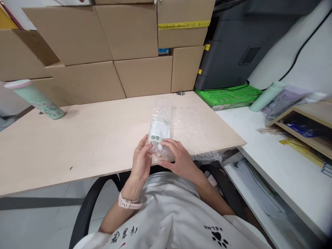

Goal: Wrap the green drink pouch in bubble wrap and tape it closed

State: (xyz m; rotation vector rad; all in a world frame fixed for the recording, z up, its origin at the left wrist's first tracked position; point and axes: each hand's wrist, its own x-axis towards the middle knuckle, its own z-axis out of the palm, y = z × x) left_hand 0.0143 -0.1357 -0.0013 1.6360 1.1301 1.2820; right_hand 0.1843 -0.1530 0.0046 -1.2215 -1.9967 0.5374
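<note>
A small white item [160, 130] with two dark green round marks lies under clear plastic near the table's front edge. A sheet of clear bubble wrap [188, 121] spreads out beside it to the right and hangs over the front edge. My left hand [141, 157], with a pale pink band on its wrist, is closed on the left side of the wrapped item. The fingers of my right hand [178, 157] rest on the plastic at the item's lower right, its thumb spread apart from them. What lies under the right fingertips is partly hidden.
Cardboard boxes [135, 31] are stacked along the back. A mint tumbler [38, 98] stands at the far left. To the right are a green box [230, 97] under a dark grey machine [230, 52], and a white side desk [259, 138] with a wooden shelf [311, 112].
</note>
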